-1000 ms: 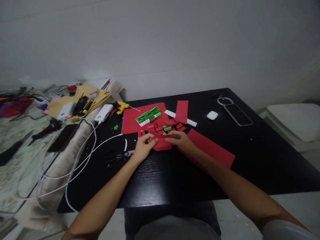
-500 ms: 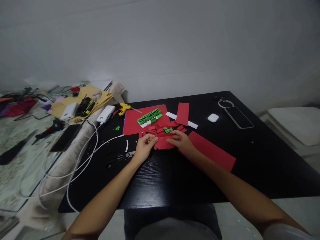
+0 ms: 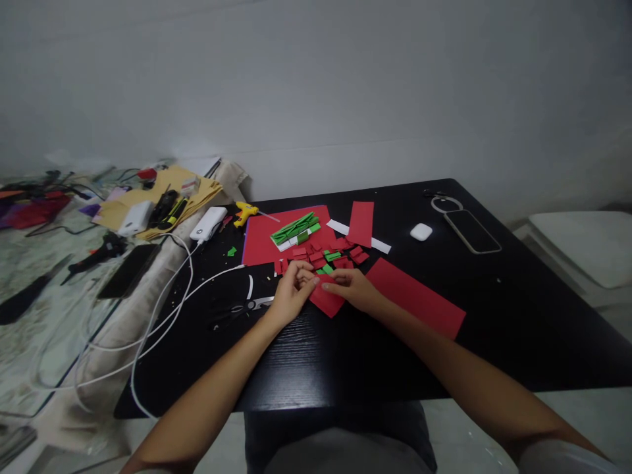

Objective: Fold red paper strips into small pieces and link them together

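A small piece of red paper (image 3: 328, 301) is between my two hands over the black table, one corner pointing toward me. My left hand (image 3: 293, 293) pinches its left upper edge between thumb and fingers. From the other side, my right hand (image 3: 356, 288) grips it with the thumb on top and fingers curled. Just beyond lie several small folded red paper pieces (image 3: 359, 255) and a few green ones (image 3: 332, 256). Scissors (image 3: 244, 307) with dark handles rest left of my left hand, their blades partly behind it.
A large red sheet (image 3: 419, 297) lies under my right forearm. Farther back are folded green strips (image 3: 296, 228), a yellow glue gun (image 3: 245, 213), a white strip (image 3: 380, 245) and a white case (image 3: 421, 232). A phone (image 3: 473, 231) is at right; white cables (image 3: 185, 299) cross the left edge.
The red paper has turned from lying wide between my hands to having a corner toward me. Both hands have shifted slightly, and more small red and green pieces show behind them.
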{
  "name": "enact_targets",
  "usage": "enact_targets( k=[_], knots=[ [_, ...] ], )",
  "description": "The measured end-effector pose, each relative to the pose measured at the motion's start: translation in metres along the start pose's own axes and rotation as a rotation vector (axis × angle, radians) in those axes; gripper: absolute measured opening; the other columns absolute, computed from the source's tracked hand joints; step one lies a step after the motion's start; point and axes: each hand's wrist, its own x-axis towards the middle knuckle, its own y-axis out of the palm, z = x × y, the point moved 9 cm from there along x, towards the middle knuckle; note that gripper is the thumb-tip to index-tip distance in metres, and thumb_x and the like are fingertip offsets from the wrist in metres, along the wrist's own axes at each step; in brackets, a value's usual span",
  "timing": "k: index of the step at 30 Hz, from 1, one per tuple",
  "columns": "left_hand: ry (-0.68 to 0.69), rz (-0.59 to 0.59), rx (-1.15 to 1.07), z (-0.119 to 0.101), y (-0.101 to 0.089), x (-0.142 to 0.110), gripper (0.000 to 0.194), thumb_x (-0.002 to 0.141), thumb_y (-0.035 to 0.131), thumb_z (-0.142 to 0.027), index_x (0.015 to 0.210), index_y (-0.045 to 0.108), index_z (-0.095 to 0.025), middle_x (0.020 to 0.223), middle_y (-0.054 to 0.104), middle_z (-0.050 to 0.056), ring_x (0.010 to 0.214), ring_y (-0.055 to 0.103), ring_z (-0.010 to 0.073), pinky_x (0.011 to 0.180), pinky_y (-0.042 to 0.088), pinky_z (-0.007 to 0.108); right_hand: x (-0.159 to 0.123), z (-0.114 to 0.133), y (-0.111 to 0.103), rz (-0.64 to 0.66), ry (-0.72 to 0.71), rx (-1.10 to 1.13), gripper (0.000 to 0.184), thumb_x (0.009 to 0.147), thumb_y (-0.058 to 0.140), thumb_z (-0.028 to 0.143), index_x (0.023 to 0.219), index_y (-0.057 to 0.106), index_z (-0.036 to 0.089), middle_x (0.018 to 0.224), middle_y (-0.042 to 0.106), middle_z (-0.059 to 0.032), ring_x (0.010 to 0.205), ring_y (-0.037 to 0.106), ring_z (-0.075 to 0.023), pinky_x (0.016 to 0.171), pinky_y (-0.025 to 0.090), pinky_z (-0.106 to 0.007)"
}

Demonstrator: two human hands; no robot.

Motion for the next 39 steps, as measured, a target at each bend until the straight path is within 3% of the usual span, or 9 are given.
enact_targets(
  k=[6, 14, 18, 24, 27, 32, 36, 39],
  knots=[
    [-0.059, 0.022, -0.058, 0.004, 0.004, 0.000, 0.037, 0.082, 0.075, -0.036, 0.107, 0.051, -0.020, 0.089, 0.061, 0.000, 0.078, 0.059, 0.0110, 0.069, 0.043, 0.021, -0.001, 0.002, -0.007, -0.058, -0.054, -0.042, 0.025, 0.072, 0.080, 0.040, 0.082, 0.072, 0.017, 0.080, 0.074, -0.0010, 0.074, 0.068, -0.0184, 0.070, 0.050, -0.030],
    [-0.117, 0.049, -0.148, 0.005, 0.007, 0.000, 0.043, 0.077, 0.079, -0.032, 0.106, 0.051, -0.019, 0.078, 0.060, -0.003, 0.066, 0.055, 0.0083, 0.063, 0.041, 0.020, -0.003, 0.001, -0.001, -0.041, -0.022, 0.016, 0.031, 0.071, 0.080, 0.042, 0.088, 0.072, 0.017, 0.088, 0.075, -0.0036, 0.082, 0.069, -0.0202, 0.076, 0.052, -0.032],
    [-0.130, 0.079, -0.141, 0.005, 0.009, 0.000, 0.043, 0.075, 0.081, -0.029, 0.105, 0.051, -0.019, 0.078, 0.062, -0.003, 0.065, 0.057, 0.0086, 0.063, 0.043, 0.020, -0.002, 0.004, -0.003, -0.066, -0.055, -0.016, 0.027, 0.073, 0.079, 0.041, 0.083, 0.072, 0.017, 0.081, 0.074, -0.0020, 0.078, 0.068, -0.0186, 0.075, 0.051, -0.032],
    [-0.008, -0.114, -0.099, -0.004, -0.010, 0.002, 0.036, 0.074, 0.081, -0.027, 0.100, 0.057, -0.018, 0.087, 0.066, 0.001, 0.080, 0.064, 0.0119, 0.075, 0.050, 0.024, -0.001, -0.007, 0.001, -0.018, 0.039, 0.052, 0.027, 0.067, 0.082, 0.037, 0.077, 0.066, 0.017, 0.070, 0.069, 0.0016, 0.065, 0.064, -0.0146, 0.068, 0.053, -0.030],
    [0.001, -0.104, -0.085, -0.003, -0.010, 0.002, 0.039, 0.074, 0.081, -0.026, 0.103, 0.057, -0.018, 0.088, 0.069, 0.002, 0.082, 0.066, 0.0132, 0.079, 0.052, 0.027, -0.001, -0.008, 0.006, 0.034, 0.035, 0.053, 0.029, 0.067, 0.082, 0.037, 0.080, 0.065, 0.017, 0.073, 0.069, 0.0009, 0.068, 0.065, -0.0156, 0.069, 0.054, -0.031],
    [-0.022, -0.057, -0.075, -0.001, -0.005, 0.002, 0.042, 0.074, 0.082, -0.029, 0.106, 0.056, -0.019, 0.088, 0.070, 0.002, 0.080, 0.067, 0.0140, 0.074, 0.051, 0.026, -0.003, 0.007, -0.006, -0.097, -0.144, -0.052, 0.028, 0.071, 0.080, 0.033, 0.092, 0.067, 0.020, 0.082, 0.070, 0.0001, 0.076, 0.068, -0.0162, 0.075, 0.053, -0.030],
    [-0.022, -0.081, -0.038, -0.002, -0.008, 0.002, 0.038, 0.077, 0.079, -0.032, 0.105, 0.056, -0.019, 0.084, 0.067, 0.001, 0.079, 0.065, 0.0133, 0.076, 0.050, 0.026, -0.004, 0.011, -0.015, -0.167, -0.182, -0.061, 0.030, 0.076, 0.075, 0.032, 0.104, 0.069, 0.023, 0.081, 0.070, -0.0002, 0.076, 0.068, -0.0166, 0.075, 0.053, -0.031],
    [-0.050, -0.084, -0.054, 0.001, -0.008, 0.003, 0.037, 0.079, 0.077, -0.034, 0.104, 0.055, -0.019, 0.076, 0.062, -0.002, 0.068, 0.060, 0.0111, 0.067, 0.047, 0.023, -0.004, 0.012, -0.023, -0.236, -0.184, -0.057, 0.029, 0.077, 0.075, 0.031, 0.105, 0.070, 0.023, 0.079, 0.068, 0.0002, 0.077, 0.067, -0.0166, 0.078, 0.054, -0.032]
  ],
)
